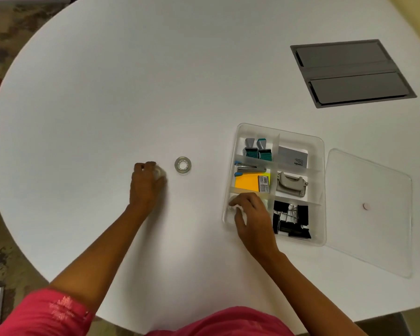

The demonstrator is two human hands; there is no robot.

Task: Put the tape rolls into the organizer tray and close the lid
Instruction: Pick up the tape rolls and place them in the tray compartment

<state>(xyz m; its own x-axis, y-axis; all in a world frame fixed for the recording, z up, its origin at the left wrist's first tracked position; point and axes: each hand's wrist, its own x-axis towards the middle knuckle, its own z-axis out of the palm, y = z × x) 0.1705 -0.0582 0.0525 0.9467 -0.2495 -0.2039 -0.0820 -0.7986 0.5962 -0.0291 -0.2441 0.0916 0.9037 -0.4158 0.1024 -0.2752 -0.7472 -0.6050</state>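
A clear tape roll (182,165) lies flat on the white table, left of the clear organizer tray (321,190). My left hand (144,185) is closed on a second clear tape roll (158,172) just left of the loose one. My right hand (249,213) reaches into the tray's near-left compartment, fingers curled on a whitish tape roll (233,209) that is mostly hidden. The tray's clear lid (366,212), with a small pink knob, lies flat on the table to the right of the tray.
The tray's other compartments hold stamps (256,149), a grey card box (294,157), a stapler and orange sticky notes (246,181), a hole punch (291,184) and black binder clips (292,220). A grey cable hatch (349,72) is set into the table at the far right.
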